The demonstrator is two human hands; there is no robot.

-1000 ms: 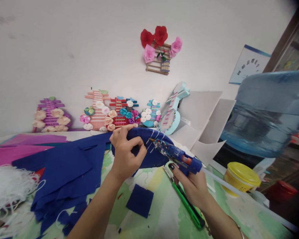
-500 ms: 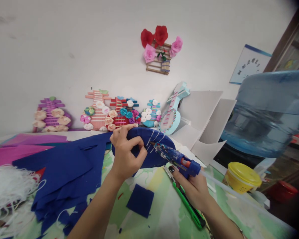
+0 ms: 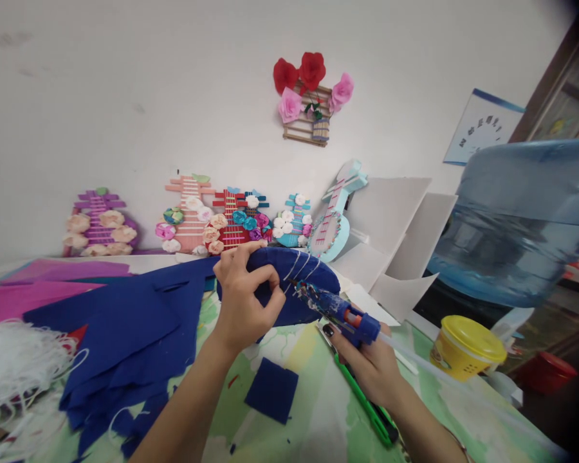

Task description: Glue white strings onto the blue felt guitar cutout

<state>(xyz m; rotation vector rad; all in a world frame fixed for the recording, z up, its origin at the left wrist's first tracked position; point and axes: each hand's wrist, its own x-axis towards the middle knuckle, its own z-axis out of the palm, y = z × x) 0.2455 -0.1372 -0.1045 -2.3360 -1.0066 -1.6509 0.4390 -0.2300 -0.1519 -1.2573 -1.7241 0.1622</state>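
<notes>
My left hand (image 3: 245,292) is closed on the dark blue oval piece (image 3: 296,312), its thumb and index finger bent into a ring. Several white strings (image 3: 307,265) cross the face of that piece. In my right hand (image 3: 374,363) is a blue glue gun (image 3: 340,310) with a long translucent glue stick (image 3: 429,361) trailing from its back. The gun's tip points at the oval piece near the strings; whether it touches cannot be made out. A green cutter (image 3: 367,402) lies on the table beneath my right hand.
Blue sheets (image 3: 130,321) and a heap of white string (image 3: 22,366) lie left. A small blue square (image 3: 272,390) lies in front. Decorated instrument models (image 3: 188,218) line the wall. A yellow tub (image 3: 468,344) and a large water bottle (image 3: 521,222) stand right.
My right hand and the glue gun have shifted slightly to the left. My left hand and the oval piece look nearly unmoved.
</notes>
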